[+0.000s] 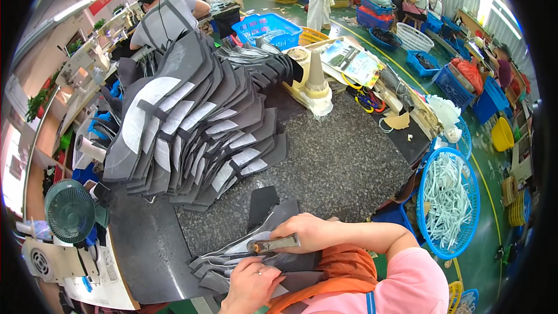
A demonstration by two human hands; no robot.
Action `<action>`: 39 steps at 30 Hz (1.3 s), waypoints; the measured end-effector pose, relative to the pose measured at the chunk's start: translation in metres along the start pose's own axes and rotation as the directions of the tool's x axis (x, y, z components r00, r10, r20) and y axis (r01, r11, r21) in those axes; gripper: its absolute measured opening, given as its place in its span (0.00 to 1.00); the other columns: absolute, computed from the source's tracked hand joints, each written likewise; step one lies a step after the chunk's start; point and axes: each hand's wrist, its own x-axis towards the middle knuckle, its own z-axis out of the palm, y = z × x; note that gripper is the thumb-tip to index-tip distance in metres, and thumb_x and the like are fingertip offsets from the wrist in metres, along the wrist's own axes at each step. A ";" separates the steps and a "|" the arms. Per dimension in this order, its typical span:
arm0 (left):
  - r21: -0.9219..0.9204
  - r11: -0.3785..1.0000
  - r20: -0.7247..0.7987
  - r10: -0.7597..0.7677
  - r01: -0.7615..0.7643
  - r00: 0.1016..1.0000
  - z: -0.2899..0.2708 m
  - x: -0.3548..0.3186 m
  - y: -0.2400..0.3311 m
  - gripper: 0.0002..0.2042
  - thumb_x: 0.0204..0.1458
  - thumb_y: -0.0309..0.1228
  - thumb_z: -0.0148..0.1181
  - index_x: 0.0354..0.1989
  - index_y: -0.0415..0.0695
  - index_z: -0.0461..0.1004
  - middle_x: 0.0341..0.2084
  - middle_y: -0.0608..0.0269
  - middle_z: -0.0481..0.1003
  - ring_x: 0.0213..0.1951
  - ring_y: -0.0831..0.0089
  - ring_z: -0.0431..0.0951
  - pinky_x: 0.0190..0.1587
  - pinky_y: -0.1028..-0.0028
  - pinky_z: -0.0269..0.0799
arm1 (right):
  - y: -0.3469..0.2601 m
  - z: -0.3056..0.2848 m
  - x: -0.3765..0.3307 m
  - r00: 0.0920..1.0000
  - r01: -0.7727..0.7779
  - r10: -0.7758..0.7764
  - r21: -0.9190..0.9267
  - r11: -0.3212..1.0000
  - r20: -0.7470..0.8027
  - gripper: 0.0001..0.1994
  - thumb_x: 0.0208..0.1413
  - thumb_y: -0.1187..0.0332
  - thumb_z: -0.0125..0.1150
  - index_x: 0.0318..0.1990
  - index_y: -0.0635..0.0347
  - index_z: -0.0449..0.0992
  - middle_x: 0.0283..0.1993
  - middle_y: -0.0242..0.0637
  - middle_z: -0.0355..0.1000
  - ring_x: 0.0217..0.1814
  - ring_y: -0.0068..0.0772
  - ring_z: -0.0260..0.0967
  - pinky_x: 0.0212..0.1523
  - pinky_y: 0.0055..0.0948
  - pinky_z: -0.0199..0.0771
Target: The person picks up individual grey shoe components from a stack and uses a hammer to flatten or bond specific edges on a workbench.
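Note:
My right hand [296,231] is closed round a hammer-like tool [272,245] with a worn metal head. It is held just above a small layered batch of dark grey cut pieces [218,267] at the table's near edge. On the near side of that batch, my left hand [251,284] has its fingers curled over the pieces, a ring on one finger. The fingertips are partly hidden against the material. Beyond my hands, a loose black piece [263,204] lies on the table. A tall fanned heap of dark grey pieces with pale patches [192,122] rises at the left.
The speckled stone slab [325,145] forms the work surface. A thread cone [315,75] stands at its far edge, near scissors [367,100]. A blue basket of pale strips [447,203] is at the right. A green fan [70,210] stands left. Another person [168,17] sits beyond the heap.

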 end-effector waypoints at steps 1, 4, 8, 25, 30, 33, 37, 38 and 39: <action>-0.001 1.000 0.000 0.000 0.000 1.000 -0.001 0.001 -0.002 0.15 0.33 0.27 0.73 0.28 0.46 0.72 0.22 0.66 0.76 0.28 0.65 0.77 0.43 0.65 0.75 | 0.001 -0.001 0.001 1.000 -0.001 0.001 0.000 1.000 0.000 0.13 0.53 0.63 0.63 0.44 0.58 0.76 0.37 0.42 0.76 0.38 0.50 0.74 0.34 0.42 0.72; -0.002 1.000 -0.005 0.001 -0.001 1.000 -0.004 0.001 -0.002 0.15 0.33 0.27 0.73 0.28 0.46 0.71 0.22 0.66 0.76 0.27 0.65 0.76 0.42 0.65 0.74 | 0.005 0.001 0.001 0.999 0.003 -0.003 0.000 1.000 0.036 0.13 0.53 0.62 0.64 0.43 0.59 0.77 0.36 0.43 0.77 0.39 0.49 0.74 0.35 0.42 0.72; 0.022 0.999 -0.038 0.033 -0.032 0.999 -0.009 0.000 -0.001 0.14 0.33 0.25 0.72 0.28 0.46 0.71 0.23 0.67 0.77 0.26 0.67 0.76 0.42 0.65 0.74 | 0.008 0.003 0.003 0.999 0.049 -0.050 0.113 0.992 0.001 0.11 0.53 0.62 0.65 0.38 0.59 0.79 0.33 0.44 0.77 0.35 0.49 0.74 0.34 0.41 0.72; -0.808 0.586 -0.325 -0.356 -0.061 0.876 -0.120 -0.111 -0.020 0.05 0.58 0.24 0.52 0.41 0.38 0.70 0.26 0.54 0.73 0.30 0.65 0.73 0.40 0.62 0.69 | 0.023 0.000 0.021 0.997 -0.028 0.031 -0.048 0.998 0.067 0.15 0.52 0.59 0.63 0.43 0.56 0.79 0.33 0.48 0.77 0.38 0.54 0.75 0.41 0.46 0.74; -0.129 0.749 -0.845 -0.426 0.650 0.323 -0.194 -0.139 0.038 0.07 0.59 0.27 0.52 0.42 0.37 0.70 0.27 0.54 0.74 0.28 0.64 0.73 0.35 0.64 0.69 | 0.035 -0.017 0.000 1.000 -0.007 0.007 0.078 0.997 0.009 0.15 0.51 0.59 0.64 0.44 0.57 0.79 0.33 0.48 0.77 0.38 0.53 0.75 0.41 0.43 0.74; -0.124 0.605 -0.673 -0.634 0.787 0.381 -0.222 -0.142 0.014 0.12 0.53 0.27 0.56 0.46 0.39 0.72 0.35 0.56 0.76 0.37 0.62 0.76 0.44 0.66 0.70 | 0.027 -0.021 0.000 0.996 -0.047 0.054 0.081 0.996 -0.078 0.15 0.51 0.60 0.65 0.42 0.60 0.80 0.32 0.48 0.77 0.36 0.53 0.75 0.40 0.43 0.74; 0.219 0.428 -0.736 -0.517 0.877 0.437 -0.192 -0.140 -0.100 0.24 0.40 0.25 0.68 0.49 0.40 0.73 0.40 0.56 0.74 0.47 0.58 0.72 0.54 0.62 0.65 | 0.023 -0.007 0.002 0.984 0.052 -0.045 0.035 0.998 -0.173 0.14 0.51 0.61 0.65 0.42 0.57 0.80 0.31 0.46 0.77 0.34 0.52 0.75 0.37 0.44 0.74; 0.694 0.154 -0.650 -0.288 0.703 0.704 -0.166 -0.129 -0.111 0.26 0.41 0.23 0.67 0.53 0.38 0.71 0.45 0.54 0.73 0.49 0.59 0.72 0.55 0.63 0.65 | 0.021 -0.006 0.004 0.980 0.047 -0.040 0.029 0.998 -0.197 0.14 0.51 0.61 0.65 0.42 0.57 0.80 0.31 0.46 0.77 0.34 0.52 0.75 0.37 0.44 0.74; 0.414 0.608 -0.608 -0.369 0.677 0.703 -0.128 -0.083 -0.082 0.24 0.40 0.22 0.64 0.51 0.37 0.72 0.48 0.53 0.71 0.48 0.59 0.73 0.55 0.63 0.66 | 0.020 -0.003 0.009 0.983 0.021 -0.021 -0.003 1.000 -0.182 0.13 0.51 0.61 0.65 0.42 0.56 0.80 0.30 0.46 0.77 0.34 0.51 0.75 0.36 0.43 0.74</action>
